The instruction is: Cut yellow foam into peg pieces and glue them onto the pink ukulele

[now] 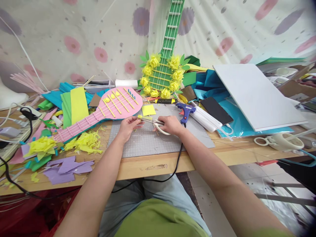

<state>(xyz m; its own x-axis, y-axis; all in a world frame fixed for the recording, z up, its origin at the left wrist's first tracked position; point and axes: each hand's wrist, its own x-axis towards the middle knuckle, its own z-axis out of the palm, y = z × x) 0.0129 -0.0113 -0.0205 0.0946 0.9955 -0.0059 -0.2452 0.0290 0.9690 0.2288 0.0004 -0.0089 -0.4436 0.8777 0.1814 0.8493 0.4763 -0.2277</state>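
My right hand [170,125] is closed around the handles of a pair of scissors [159,126] with light-coloured grips. The blades point left, toward a small yellow piece of paper [140,117] pinched in my left hand [129,126]. Whether the blades are cutting the paper I cannot tell. Both hands are over a grey cutting mat [148,144]. Just behind them a yellow paper square [148,110] lies flat on the mat. To the left rests a pink paper guitar [120,103] with yellow strips and pale strings.
A green guitar [170,42] with yellow paper flowers stands against the curtain. Right of my hands lie a blue glue gun [185,112], white glue sticks [206,118], a black phone [216,110] and a white board [259,95]. Yellow scraps [86,142] and purple paper [67,168] lie left. A black cord [178,161] hangs over the edge.
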